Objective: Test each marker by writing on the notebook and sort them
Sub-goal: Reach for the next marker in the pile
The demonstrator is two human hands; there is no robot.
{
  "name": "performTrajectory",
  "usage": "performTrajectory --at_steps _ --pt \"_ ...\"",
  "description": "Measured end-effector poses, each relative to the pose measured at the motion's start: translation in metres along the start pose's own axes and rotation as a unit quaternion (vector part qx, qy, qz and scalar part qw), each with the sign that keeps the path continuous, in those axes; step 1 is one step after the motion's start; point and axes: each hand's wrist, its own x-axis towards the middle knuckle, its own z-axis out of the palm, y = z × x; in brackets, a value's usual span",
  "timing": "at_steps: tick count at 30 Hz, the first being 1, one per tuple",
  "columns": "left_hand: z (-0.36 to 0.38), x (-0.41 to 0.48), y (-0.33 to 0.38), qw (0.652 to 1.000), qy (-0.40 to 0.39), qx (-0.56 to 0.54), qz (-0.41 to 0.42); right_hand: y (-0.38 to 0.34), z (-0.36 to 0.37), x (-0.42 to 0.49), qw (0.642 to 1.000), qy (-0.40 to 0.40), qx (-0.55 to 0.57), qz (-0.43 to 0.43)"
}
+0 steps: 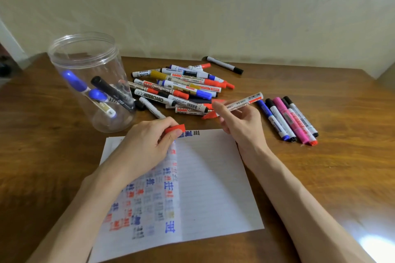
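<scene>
Above the notebook (213,177), white red-tipped marker (237,104), uncapped, red-printed barrel

Right hand (237,121) holds a marker (241,103); left hand (147,143) pinches what looks like its red cap (175,128).

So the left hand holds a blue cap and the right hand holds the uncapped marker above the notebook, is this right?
Not quite: in the head view the cap in the left hand is red, not blue. The right hand does hold the uncapped marker above the notebook.
</scene>
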Motion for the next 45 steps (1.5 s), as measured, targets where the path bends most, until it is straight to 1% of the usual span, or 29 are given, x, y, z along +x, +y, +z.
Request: performTrajectory --at_steps 6,10,12,13,16,17,19,21,25,29,31,33,36,38,45 --pt "0.004 0.012 0.020 0.989 -0.003 0.126 -0.081 0.005 0.010 -0.002 0.999 0.012 -0.032 0.003" --pt "0.000 0.018 0.027 0.979 -0.014 0.157 -0.127 0.005 0.011 -0.003 0.999 0.022 -0.042 0.006" --pt "0.002 0.022 0.027 0.977 0.008 0.158 -0.144 0.004 0.012 -0.004 0.999 0.024 -0.046 -0.001" --pt "0.006 0.023 0.028 0.976 0.037 0.159 -0.142 0.004 0.013 -0.004 0.999 0.023 -0.047 -0.007" --pt "0.024 0.021 0.033 0.976 0.160 0.117 -0.093 0.003 0.012 -0.005 0.998 0.020 -0.051 -0.024" --pt "0.030 0.018 0.034 0.976 0.189 0.093 -0.063 0.003 0.012 -0.006 0.998 0.016 -0.050 -0.028" --pt "0.038 0.012 0.031 0.976 0.208 0.055 -0.010 0.004 0.012 -0.006 0.998 0.010 -0.054 -0.037" --pt "0.042 0.009 0.021 0.979 0.203 0.013 0.011 0.004 0.012 -0.006 0.997 0.009 -0.062 -0.043" --pt "0.039 0.006 0.010 0.981 0.182 -0.071 0.013 0.004 0.012 -0.005 0.997 0.011 -0.071 -0.038" --pt "0.040 0.009 0.000 0.974 0.164 -0.155 -0.033 0.000 0.013 -0.005 0.996 0.015 -0.082 0.002" --pt "0.038 0.011 -0.002 0.968 0.159 -0.187 -0.047 -0.002 0.012 -0.004 0.996 0.005 -0.084 0.017" --pt "0.036 0.010 -0.002 0.967 0.160 -0.193 -0.047 -0.002 0.009 -0.005 0.996 -0.007 -0.094 0.002" --pt "0.034 0.010 0.002 0.965 0.167 -0.198 -0.036 0.002 0.007 -0.008 0.991 -0.015 -0.120 -0.062" --pt "0.034 0.011 0.002 0.964 0.172 -0.202 -0.030 0.006 0.007 -0.008 0.987 -0.008 -0.135 -0.087" --pt "0.034 0.013 0.004 0.957 0.183 -0.220 -0.040 0.011 0.006 -0.003 0.983 0.017 -0.165 -0.081"
